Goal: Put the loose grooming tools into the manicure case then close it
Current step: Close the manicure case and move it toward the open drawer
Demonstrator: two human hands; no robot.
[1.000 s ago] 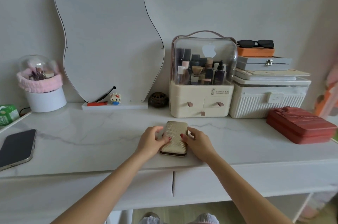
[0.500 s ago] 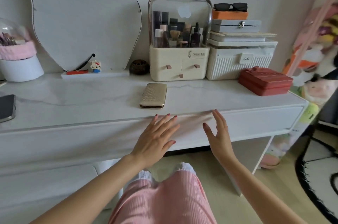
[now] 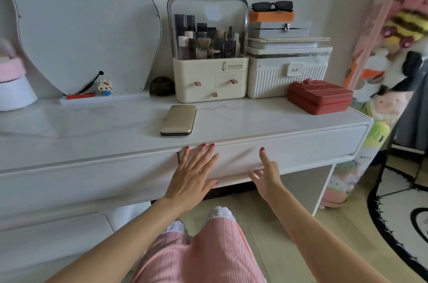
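While both hands are lying against the drawer front (image 3: 301, 150) below the desk (image 3: 266, 118) edge, the manicure case (image 3: 177, 120) is sitting closed on the desk, untouched. One case is showing; loose grooming tools counted: none in view, so the packing is judged done.

Left hand (image 3: 192, 175): fingers straight and spread, pressing flat on the drawer front, grip apart and holding nothing. Right hand (image 3: 267, 172): index finger pointing up against the drawer front, other fingers loosely spread, grip apart, nothing held.

Key relation: the case is lying at about 12 o'clock from the left hand and about 10 o'clock from the right hand, apart from both. Its long axis is running roughly 12 to 6 o'clock, slightly tilted. The left hand is nearer.

Also on the desk: one red box (image 3: 320, 97), at about 3 o'clock from the case.
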